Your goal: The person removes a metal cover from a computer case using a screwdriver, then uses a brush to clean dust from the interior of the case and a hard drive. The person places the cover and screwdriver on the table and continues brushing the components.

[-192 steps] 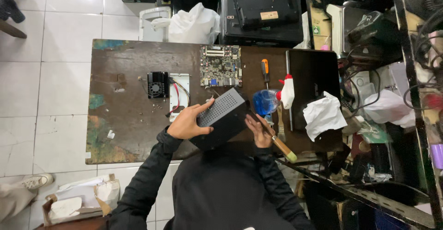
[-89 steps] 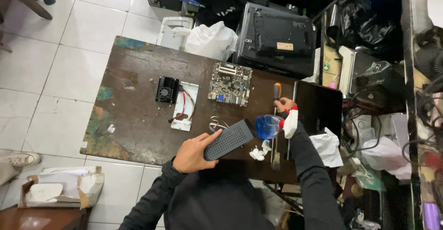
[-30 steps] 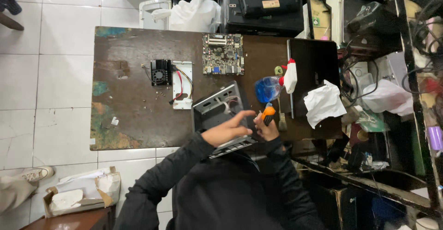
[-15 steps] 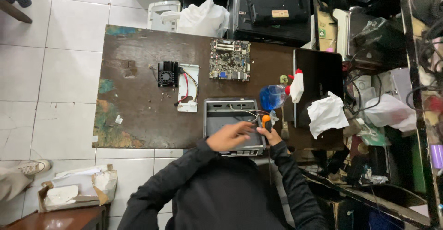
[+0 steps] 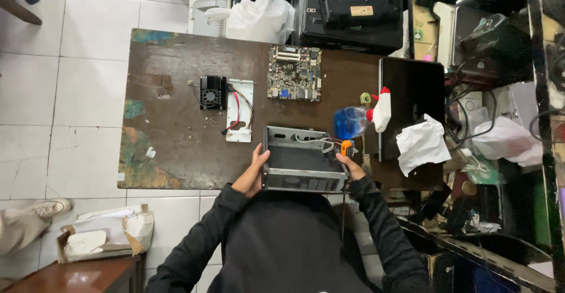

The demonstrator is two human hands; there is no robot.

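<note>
A small open metal computer case (image 5: 302,160) lies flat at the near edge of the brown table (image 5: 170,143), its open top facing up with loose wires inside. My left hand (image 5: 253,172) grips its left side. At the case's right corner my right hand (image 5: 348,163) holds an orange-handled screwdriver (image 5: 346,147).
A green circuit board (image 5: 294,81), a black cooling fan (image 5: 212,92) and a white bracket with red cables (image 5: 240,109) lie further back. A blue spray bottle (image 5: 360,119), crumpled white cloth (image 5: 421,143) and black panel (image 5: 412,93) sit right. Small screws are scattered near the fan.
The case, held tilted with its grilled side up earlier, now lies flat and open on the table. My left hand moved to its left side; my right hand picked up the screwdriver.
</note>
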